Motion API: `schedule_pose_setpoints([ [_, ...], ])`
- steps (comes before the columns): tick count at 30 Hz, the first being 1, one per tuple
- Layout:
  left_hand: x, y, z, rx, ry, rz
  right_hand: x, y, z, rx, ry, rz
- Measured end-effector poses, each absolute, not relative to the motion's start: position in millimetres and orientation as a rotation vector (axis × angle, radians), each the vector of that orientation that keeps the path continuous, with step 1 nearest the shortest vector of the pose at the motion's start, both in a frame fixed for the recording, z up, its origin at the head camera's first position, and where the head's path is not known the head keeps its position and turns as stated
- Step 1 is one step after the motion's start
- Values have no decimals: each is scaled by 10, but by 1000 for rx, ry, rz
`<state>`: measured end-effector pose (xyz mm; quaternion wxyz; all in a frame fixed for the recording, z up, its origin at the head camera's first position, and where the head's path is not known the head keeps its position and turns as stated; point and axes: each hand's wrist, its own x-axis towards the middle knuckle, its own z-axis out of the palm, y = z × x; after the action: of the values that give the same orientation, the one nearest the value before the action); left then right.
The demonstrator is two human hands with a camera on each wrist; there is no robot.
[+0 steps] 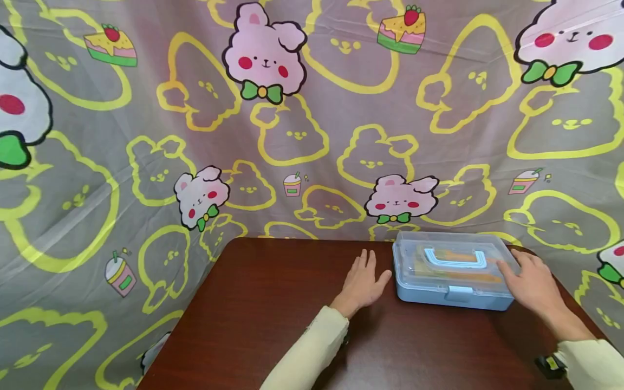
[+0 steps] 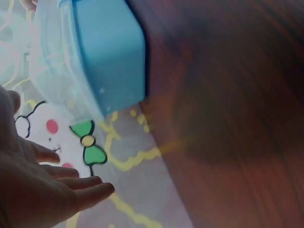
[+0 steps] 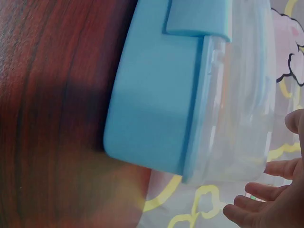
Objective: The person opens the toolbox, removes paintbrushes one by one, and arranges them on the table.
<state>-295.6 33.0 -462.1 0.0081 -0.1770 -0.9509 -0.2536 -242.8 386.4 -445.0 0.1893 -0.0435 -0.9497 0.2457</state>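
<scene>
A blue box (image 1: 458,297) with a clear lid and a light-blue handle (image 1: 455,259) stands on the right part of the brown table; orange and yellowish things show through the lid. To its left, the left hand (image 1: 361,283) is spread above the table, apart from the box. At the box's right end is the right hand (image 1: 533,281), fingers extended beside the lid; whether it touches is unclear. In the left wrist view the left hand (image 2: 52,190) has straight fingers, away from the box (image 2: 114,57). The right wrist view shows the right hand (image 3: 270,194) near the lid's corner.
The brown table (image 1: 253,303) reaches back to a grey curtain (image 1: 322,216) printed with white bunnies, yellow outlines, cakes and cups. The curtain also runs along the left and right sides. A dark band is at the right wrist.
</scene>
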Motion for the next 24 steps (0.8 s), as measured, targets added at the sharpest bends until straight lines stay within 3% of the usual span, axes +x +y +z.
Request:
schedule_pose_setpoints([
  [24, -3111, 988, -4767, -577, -2857, -1324, -2497, 4018, -4609, -193, -2707, 936],
])
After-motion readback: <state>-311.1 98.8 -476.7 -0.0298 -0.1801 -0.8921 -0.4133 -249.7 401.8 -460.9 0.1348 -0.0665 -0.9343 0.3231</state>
